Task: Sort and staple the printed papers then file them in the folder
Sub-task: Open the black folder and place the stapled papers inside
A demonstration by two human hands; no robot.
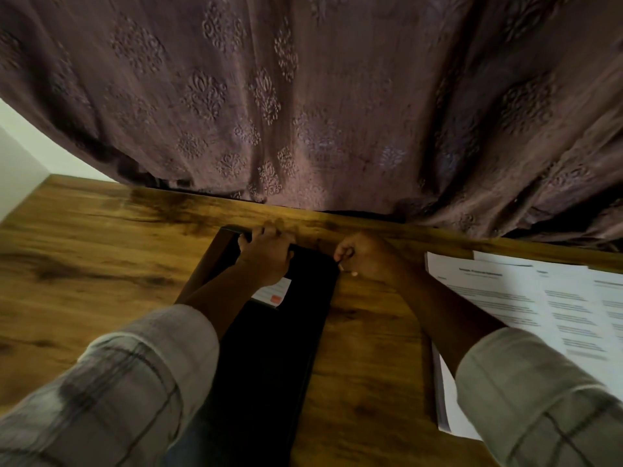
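Black folder (279, 348) lies lengthwise away; left hand (264, 254) curls over its far edge, right hand (364, 259) pinches its far corner; papers (539, 298) right of it.

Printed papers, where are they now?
Head view: the printed papers lie on the table, at its right side, right of the black folder and the right hand.
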